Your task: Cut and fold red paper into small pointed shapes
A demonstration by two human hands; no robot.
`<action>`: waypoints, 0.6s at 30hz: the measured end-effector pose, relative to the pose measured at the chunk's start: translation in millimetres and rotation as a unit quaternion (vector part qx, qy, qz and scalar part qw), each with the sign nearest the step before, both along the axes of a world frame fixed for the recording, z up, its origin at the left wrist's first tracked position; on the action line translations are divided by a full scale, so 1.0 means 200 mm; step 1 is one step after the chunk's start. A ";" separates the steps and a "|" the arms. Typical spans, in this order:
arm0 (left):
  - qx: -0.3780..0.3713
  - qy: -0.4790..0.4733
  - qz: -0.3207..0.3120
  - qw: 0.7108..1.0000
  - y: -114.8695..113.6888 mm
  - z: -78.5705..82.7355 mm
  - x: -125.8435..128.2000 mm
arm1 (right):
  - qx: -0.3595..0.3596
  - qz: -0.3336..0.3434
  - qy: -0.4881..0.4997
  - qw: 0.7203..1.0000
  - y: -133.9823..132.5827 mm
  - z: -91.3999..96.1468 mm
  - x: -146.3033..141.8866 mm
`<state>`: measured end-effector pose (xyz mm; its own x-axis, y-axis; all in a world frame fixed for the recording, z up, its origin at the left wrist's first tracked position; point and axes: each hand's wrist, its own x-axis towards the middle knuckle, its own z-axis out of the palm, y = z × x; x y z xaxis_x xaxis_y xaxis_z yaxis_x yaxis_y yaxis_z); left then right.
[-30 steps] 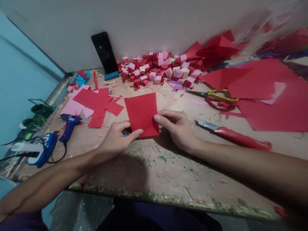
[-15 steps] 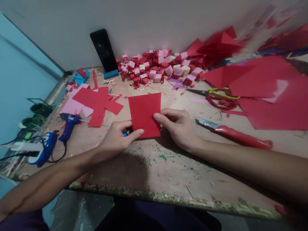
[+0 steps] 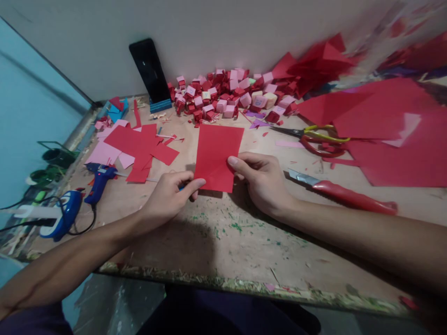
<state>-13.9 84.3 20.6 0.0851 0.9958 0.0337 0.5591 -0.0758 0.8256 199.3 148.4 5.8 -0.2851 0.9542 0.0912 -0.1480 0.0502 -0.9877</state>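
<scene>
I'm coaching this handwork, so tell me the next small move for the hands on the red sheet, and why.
I would probably slide the left hand a little up the left edge of the red sheet: it pinches only near the lower left corner, while the right hand grips the right edge higher up, so a more level hold might be steadier.

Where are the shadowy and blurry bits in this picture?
Head view: dark shadows on the table below the left hand and right hand; head view: the top right corner looks smeary; head view: the paper between the hands looks clearer.
</scene>
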 end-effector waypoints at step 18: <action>0.255 -0.011 0.063 0.965 -0.02 0.03 -0.03 | -0.148 0.129 0.095 0.976 -0.01 0.02 -0.02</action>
